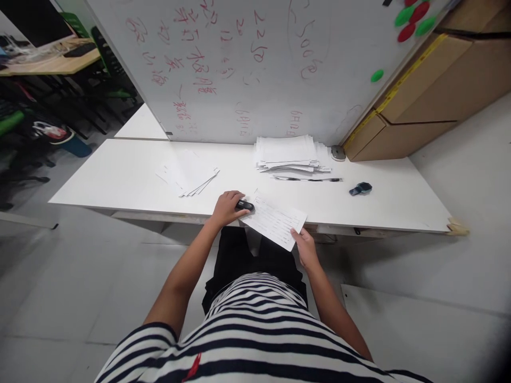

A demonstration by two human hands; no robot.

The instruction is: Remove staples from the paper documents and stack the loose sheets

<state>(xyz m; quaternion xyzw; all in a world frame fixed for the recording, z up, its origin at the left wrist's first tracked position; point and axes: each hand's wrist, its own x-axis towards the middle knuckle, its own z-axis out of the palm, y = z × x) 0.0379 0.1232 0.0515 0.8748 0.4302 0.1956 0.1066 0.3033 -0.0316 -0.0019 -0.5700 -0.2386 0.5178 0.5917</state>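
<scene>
My left hand (228, 207) is closed around a small black stapler (245, 205) near the table's front edge. The stapler's front end meets the left edge of a printed sheet of paper (275, 219); whether the paper lies between its jaws I cannot tell. My right hand (305, 248) pinches the sheet at its lower right, thumb on top. The sheet is tilted and partly overhangs the table edge. To the left lies a fanned group of white papers (189, 173). A thick stack of paper (285, 151) stands farther back, with a dark pen-like stick (307, 179) in front.
A whiteboard (255, 69) with red writing rises behind the white table (120, 175). Cardboard boxes (399, 135) stand at the right back. A dark blue-black object, seemingly a watch (360, 188), lies at the right. A blue bin (72, 144) is on the floor at left.
</scene>
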